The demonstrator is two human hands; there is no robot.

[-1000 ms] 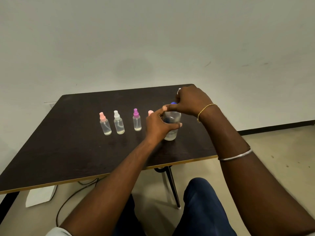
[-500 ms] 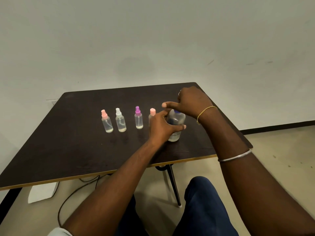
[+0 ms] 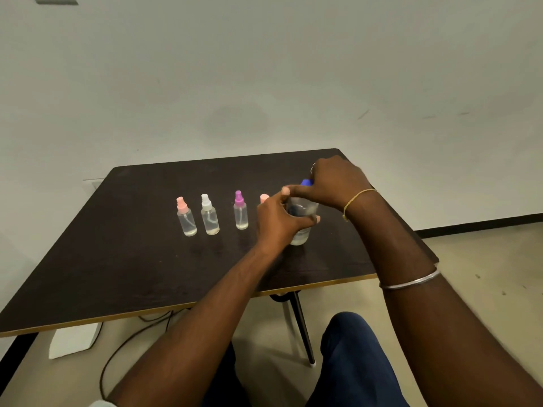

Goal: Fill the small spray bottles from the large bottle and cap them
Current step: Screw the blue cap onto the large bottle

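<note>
The large clear bottle (image 3: pixel 301 233) stands on the dark table (image 3: pixel 132 259), right of centre. My left hand (image 3: pixel 279 221) is wrapped around its body. My right hand (image 3: pixel 335 180) sits over its top, fingers closed on the blue cap (image 3: pixel 305 182). Left of it stands a row of small capped spray bottles holding some liquid: a pink-topped one (image 3: pixel 186 218), a white-topped one (image 3: pixel 209 216) and a purple-topped one (image 3: pixel 240 212). Only the pink top (image 3: pixel 263 198) of another small bottle shows behind my left hand.
The table's near edge (image 3: pixel 176 309) runs across in front of my blue-trousered knees (image 3: pixel 352 362). Under the table are a metal leg (image 3: pixel 302 327), a dark cable (image 3: pixel 117 356) and a white box (image 3: pixel 73 342) on the floor. A pale wall stands behind.
My right hand has turned on the large bottle's top, and more of the blue cap shows now. My left hand keeps its hold on the body. The small bottles have not moved.
</note>
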